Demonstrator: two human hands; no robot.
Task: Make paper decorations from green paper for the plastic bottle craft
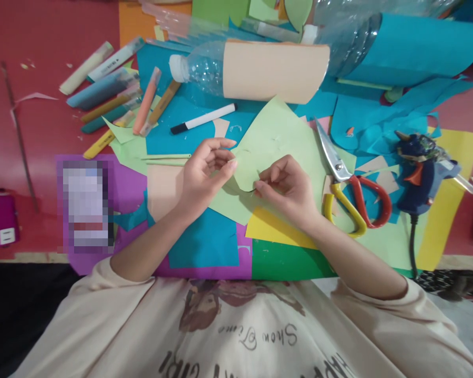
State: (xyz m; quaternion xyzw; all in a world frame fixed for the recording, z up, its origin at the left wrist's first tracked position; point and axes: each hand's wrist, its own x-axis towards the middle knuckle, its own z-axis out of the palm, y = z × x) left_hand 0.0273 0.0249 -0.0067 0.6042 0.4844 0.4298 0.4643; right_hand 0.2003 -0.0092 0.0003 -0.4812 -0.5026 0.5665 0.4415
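Note:
A light green paper (278,139) with a curved lower edge lies in the middle, in front of a bottle wrapped in peach paper (274,71). At its lower right edge is my right hand (286,189), with thumb and fingertips pinched together; whatever is between them is too small to name. My left hand (208,170) is beside the paper's left edge, fingers curled and thumb near the fingertips. What it holds, if anything, cannot be made out. Scissors with red and yellow handles (341,176) lie partly open to the right of my right hand.
Several markers (106,86) lie at the back left, and a black-and-white marker (203,118) lies behind my left hand. A blurred phone (85,202) is at the left. A blue glue gun (428,176) with a cord lies right. A blue-wrapped bottle (418,50) is behind it.

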